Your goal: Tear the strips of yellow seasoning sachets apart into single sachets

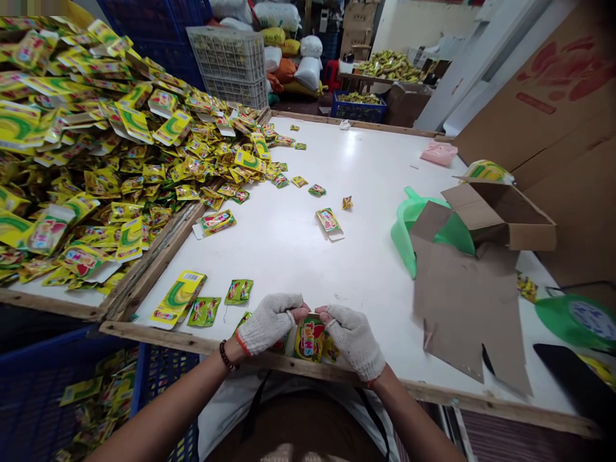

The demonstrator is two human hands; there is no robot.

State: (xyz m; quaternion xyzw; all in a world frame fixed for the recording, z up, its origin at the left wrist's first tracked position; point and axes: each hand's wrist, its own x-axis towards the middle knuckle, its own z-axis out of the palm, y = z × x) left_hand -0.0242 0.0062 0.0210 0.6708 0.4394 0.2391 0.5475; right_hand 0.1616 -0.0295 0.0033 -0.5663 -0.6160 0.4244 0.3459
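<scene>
Two hands in pale knit gloves with bare fingertips meet over a small green-and-yellow box (308,340) at the bottom centre of the frame, by the wooden rim of a white desk (283,256). The left hand (268,322), above a beaded bracelet (228,357), is curled nearly closed, its thumb and forefinger pinching at the box's top edge; the right hand (357,339), likewise curled, grips the same edge from the other side. Green packets (205,312) lie left of the hands, beside a larger yellow box (179,299). Another small carton (329,222) rests near the middle of the desk. A heap of yellow packs (120,179) fills the upper left, above a blue crate (38,401) in the lower left corner. At right, a brown cardboard sheet (466,314) lies over green plastic (404,240), near an open cardboard box (532,236).
</scene>
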